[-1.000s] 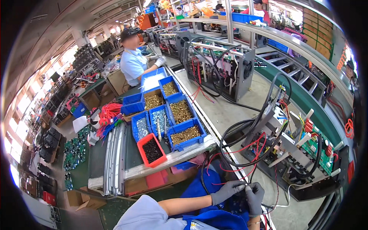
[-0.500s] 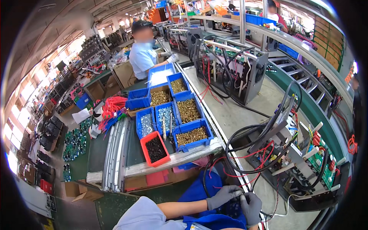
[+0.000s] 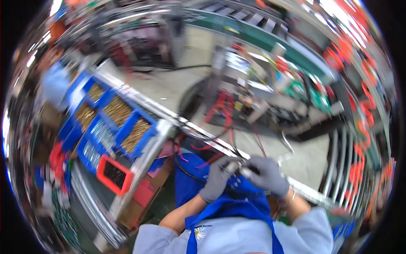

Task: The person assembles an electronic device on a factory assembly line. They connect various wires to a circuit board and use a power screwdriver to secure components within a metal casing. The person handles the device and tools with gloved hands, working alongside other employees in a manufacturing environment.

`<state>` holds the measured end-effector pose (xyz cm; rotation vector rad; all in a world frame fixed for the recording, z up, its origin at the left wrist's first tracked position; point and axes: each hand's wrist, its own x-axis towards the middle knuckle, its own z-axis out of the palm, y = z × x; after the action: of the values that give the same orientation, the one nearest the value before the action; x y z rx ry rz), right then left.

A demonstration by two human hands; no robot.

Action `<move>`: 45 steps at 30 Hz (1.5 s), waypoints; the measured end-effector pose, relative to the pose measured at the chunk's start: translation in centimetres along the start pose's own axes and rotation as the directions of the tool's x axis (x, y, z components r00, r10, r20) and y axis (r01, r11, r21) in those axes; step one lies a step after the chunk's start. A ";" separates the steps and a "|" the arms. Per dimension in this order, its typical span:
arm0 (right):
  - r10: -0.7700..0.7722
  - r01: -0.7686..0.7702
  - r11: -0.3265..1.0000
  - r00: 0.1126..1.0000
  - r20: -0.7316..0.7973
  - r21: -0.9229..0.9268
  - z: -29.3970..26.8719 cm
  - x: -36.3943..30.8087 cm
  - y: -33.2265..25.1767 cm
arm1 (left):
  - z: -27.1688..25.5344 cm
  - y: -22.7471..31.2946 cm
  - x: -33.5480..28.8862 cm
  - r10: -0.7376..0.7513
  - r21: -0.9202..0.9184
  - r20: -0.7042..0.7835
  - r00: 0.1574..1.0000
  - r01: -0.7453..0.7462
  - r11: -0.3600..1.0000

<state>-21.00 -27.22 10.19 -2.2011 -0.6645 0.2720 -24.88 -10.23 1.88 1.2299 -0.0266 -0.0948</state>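
Observation:
My left hand [image 3: 219,178], in a grey glove, is closed with its fingertips pinched together above my lap. My right hand [image 3: 266,174], gloved alike, meets it fingertip to fingertip and is closed too. A black cable [image 3: 220,136] runs from the opened electrical unit [image 3: 243,80] over the metal rail to the pinched fingers. Blur and the gloves hide the exact spot they grip. Thin red wires [image 3: 223,108] hang from the unit in front of my hands.
Blue bins [image 3: 134,134] of brass-coloured and silver fasteners stand at left, beside a red bin [image 3: 115,174] of dark small parts. Metal strips [image 3: 91,199] lie next to them. A conveyor rail [image 3: 313,186] borders my lap. Orange coiled hoses [image 3: 359,156] hang at right; a co-worker [image 3: 55,82] is far left.
My view has swung to the right, so bins and co-worker now lie further left and the picture is blurred. My hands remain together, with both forearms now showing.

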 end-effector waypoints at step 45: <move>0.550 -0.466 0.779 0.829 0.100 -0.420 -32.4 6.2 3.4 | -0.2 -3.9 -0.7 -0.279 0.129 0.079 0.957 0.267 0.955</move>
<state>-1.65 -46.50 28.98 -2.7355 -0.2146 0.7302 -25.84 -11.26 -1.85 1.3407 0.0550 -0.3994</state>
